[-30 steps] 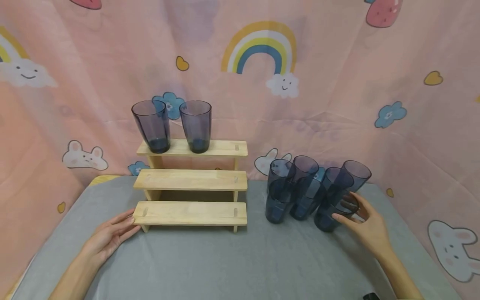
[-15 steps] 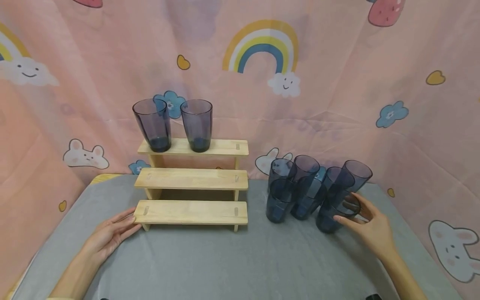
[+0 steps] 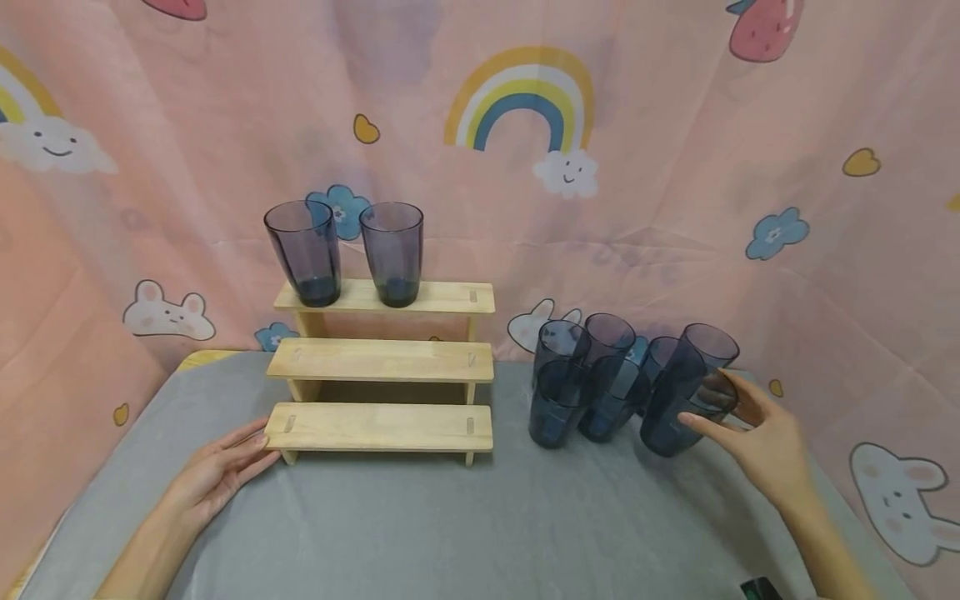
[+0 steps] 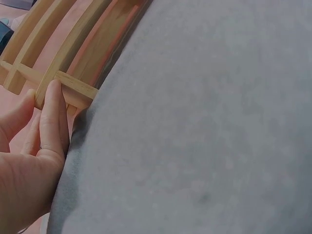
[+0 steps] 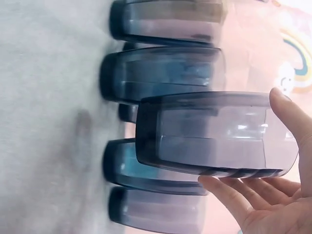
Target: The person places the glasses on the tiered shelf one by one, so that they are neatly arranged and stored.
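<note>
My left hand [image 3: 213, 477] pinches the left end of the lowest step of a three-step wooden display stand [image 3: 382, 427], fingertips at its edge; the left wrist view shows the thumb [image 4: 22, 114] and fingers on either side of the board. In my right hand [image 3: 768, 446] is a dark blue-purple drinking glass [image 3: 667, 421], gripped near the rim between thumb and fingers. The right wrist view has this glass [image 5: 209, 134] raised, its base off the grey cloth. Two matching glasses, a left one [image 3: 309, 262] and a right one [image 3: 393, 262], stand upright on the top step.
Several more glasses [image 3: 555, 408] stand close together on the grey cloth-covered table [image 3: 450, 525], just left of the held one. A pink patterned curtain [image 3: 660, 167] hangs behind. A small black object [image 3: 760, 588] shows at the front right edge.
My right hand has lifted the glass off the table, moving it slightly up and right, with a tilt. My left hand stays at the stand.
</note>
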Action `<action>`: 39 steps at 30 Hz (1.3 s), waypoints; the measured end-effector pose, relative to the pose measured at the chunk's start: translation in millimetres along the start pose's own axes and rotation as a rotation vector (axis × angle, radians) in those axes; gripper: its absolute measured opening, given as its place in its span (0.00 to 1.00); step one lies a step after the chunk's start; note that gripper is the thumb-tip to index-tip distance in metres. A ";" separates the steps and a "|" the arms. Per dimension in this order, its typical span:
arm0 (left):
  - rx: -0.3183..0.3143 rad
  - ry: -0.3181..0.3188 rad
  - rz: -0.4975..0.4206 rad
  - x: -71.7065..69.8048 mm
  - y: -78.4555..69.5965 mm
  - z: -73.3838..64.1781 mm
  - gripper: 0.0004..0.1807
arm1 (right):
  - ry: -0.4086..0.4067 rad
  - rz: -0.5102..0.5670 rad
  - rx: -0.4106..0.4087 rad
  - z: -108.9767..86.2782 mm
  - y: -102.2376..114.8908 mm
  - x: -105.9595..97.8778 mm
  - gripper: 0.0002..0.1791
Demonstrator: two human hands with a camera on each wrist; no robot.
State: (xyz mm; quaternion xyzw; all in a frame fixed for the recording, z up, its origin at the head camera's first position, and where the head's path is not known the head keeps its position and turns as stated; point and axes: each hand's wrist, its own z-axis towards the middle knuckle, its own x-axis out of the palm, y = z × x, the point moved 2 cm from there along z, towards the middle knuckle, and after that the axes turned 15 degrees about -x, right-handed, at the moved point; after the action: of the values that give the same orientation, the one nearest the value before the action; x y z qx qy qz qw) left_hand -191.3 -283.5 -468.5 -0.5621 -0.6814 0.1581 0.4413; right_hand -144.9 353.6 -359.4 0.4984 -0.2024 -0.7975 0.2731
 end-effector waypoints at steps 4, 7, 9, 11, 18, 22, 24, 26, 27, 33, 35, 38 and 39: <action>0.004 0.007 -0.013 -0.2 1.2 -0.6 0.13 | 0.005 0.004 0.030 7.3 7.9 -5.1 0.49; 0.016 0.025 -0.022 -0.5 1.2 -0.5 0.13 | 0.011 0.001 0.031 13.5 14.4 -9.3 0.50; 0.021 0.029 -0.021 -0.3 1.0 -0.2 0.14 | 0.014 0.006 0.016 17.6 17.7 -12.8 0.50; 0.029 0.037 -0.020 -0.3 0.8 -0.7 0.15 | 0.017 -0.005 0.003 22.3 20.6 -16.6 0.50; 0.027 0.022 0.001 0.1 2.7 0.0 0.15 | -0.036 0.008 -0.103 37.2 34.3 -28.8 0.45; 0.029 0.030 0.012 0.7 0.5 0.9 0.14 | -0.056 0.015 -0.114 44.5 44.5 -33.2 0.45; 0.039 0.029 0.023 0.5 -1.2 0.4 0.15 | -0.042 0.015 -0.103 48.0 49.4 -32.2 0.45; 0.044 0.036 0.027 0.2 -2.6 0.0 0.15 | -0.025 0.013 -0.095 51.1 53.9 -29.2 0.45; 0.047 0.040 0.027 0.1 -3.0 0.0 0.14 | -0.018 0.020 -0.098 52.6 56.2 -27.0 0.45; 0.052 0.041 0.020 1.2 -2.6 1.0 0.13 | -0.042 0.087 -0.148 63.2 72.5 -9.9 0.43; 0.053 0.032 0.024 1.2 -2.3 0.7 0.12 | -0.058 0.118 -0.163 68.4 79.1 -3.4 0.43; 0.056 0.039 0.019 0.8 -2.4 -0.5 0.13 | -0.066 0.156 -0.200 77.3 90.8 7.3 0.41; 0.056 0.041 0.013 0.7 -2.5 -0.9 0.13 | -0.060 0.167 -0.210 80.2 95.1 10.6 0.41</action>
State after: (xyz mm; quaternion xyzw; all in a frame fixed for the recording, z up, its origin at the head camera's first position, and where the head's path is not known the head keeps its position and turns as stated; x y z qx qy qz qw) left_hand -192.2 -283.9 -466.0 -0.5570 -0.6638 0.1684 0.4699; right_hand -199.1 277.9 -276.2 0.4242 -0.1667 -0.8035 0.3831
